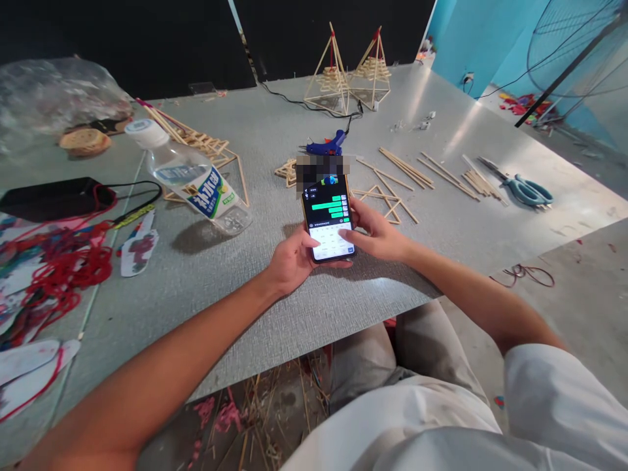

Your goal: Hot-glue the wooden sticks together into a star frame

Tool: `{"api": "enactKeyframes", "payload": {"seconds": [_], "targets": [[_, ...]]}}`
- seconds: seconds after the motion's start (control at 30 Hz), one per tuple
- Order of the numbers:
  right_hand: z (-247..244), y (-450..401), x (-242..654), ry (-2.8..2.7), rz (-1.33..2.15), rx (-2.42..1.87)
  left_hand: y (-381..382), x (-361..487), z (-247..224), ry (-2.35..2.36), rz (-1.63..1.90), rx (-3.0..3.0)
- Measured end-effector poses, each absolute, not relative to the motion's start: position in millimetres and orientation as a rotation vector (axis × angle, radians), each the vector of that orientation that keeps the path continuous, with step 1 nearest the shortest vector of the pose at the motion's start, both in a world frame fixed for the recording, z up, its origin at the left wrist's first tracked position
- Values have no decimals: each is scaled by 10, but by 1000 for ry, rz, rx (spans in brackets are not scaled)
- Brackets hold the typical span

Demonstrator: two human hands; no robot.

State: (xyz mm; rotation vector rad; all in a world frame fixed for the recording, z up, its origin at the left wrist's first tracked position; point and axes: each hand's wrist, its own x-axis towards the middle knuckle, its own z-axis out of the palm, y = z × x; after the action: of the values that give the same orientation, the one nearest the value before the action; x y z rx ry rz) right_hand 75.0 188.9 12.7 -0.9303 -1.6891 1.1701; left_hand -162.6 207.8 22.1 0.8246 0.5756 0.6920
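Observation:
A smartphone [328, 219] is held upright between both hands above the table, its screen lit with a chat and a keyboard. My left hand [294, 256] wraps its lower left edge and underside, thumb on the keyboard. My right hand [375, 232] closes round the right edge, its thumb also over the keys. Just behind the phone lies a blue glue gun [328, 144]. Frames of thin wooden sticks [385, 201] lie flat to the right, partly behind my right hand. A small stick piece [285, 172] shows at the phone's left, partly hidden.
A plastic bottle [201, 180] stands at the left, before a stick structure [216, 147]. Two stick pyramids [333, 72] stand at the back. Loose sticks [407, 168] and blue-handled scissors [527, 190] lie right. Red cord [69, 275] and a black case [53, 198] sit far left.

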Motion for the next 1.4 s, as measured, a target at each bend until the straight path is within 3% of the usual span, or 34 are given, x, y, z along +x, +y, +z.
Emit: {"api": "enactKeyframes", "payload": {"seconds": [1.4], "targets": [[96,1955,714,-1552,1381,-704,2098,-1610,213,581,707,817]]}}
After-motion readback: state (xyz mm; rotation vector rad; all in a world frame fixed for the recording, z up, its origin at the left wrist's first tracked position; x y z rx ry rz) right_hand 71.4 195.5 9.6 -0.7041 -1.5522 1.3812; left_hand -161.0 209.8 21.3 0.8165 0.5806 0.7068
